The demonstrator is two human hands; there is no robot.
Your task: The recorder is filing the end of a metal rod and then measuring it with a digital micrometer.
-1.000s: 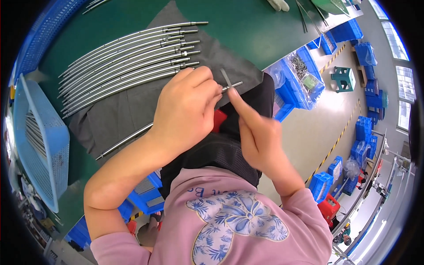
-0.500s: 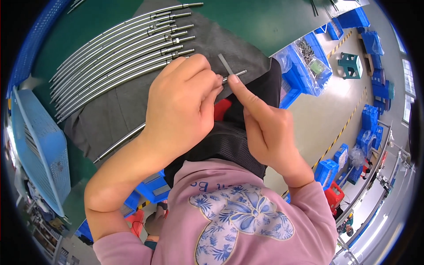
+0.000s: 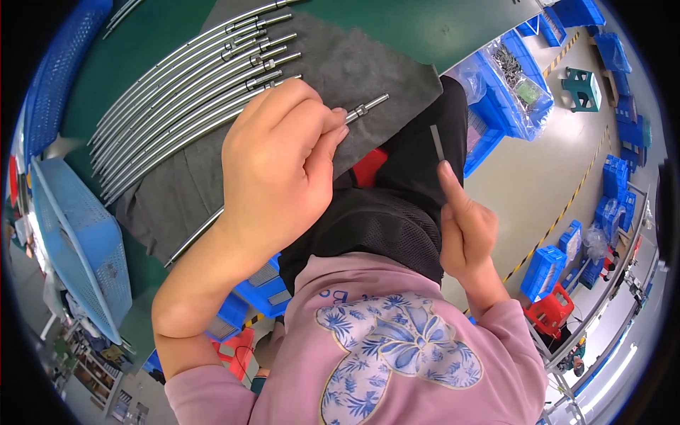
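Note:
My left hand is closed in a pinch round a thin metal rod. Its collared end sticks out past my fingertips to the upper right, and the long other end emerges behind my forearm, over the grey cloth; the middle is hidden by my hand. My right hand is off to the right, apart from the rod, with its fingers closed on a narrow flat grey strip that points up and looks like a small file. Several similar rods with collars lie side by side on the cloth, beyond my left hand.
The grey cloth covers part of a green table and hangs toward my lap. A light blue perforated basket stands at the left edge. Blue bins with small metal parts sit right of the table; a green stool is beyond.
My right hand has drawn away from the rod to the right with the grey strip, exposing the rod's collared end. My left hand still grips the rod, and the view has shifted slightly.

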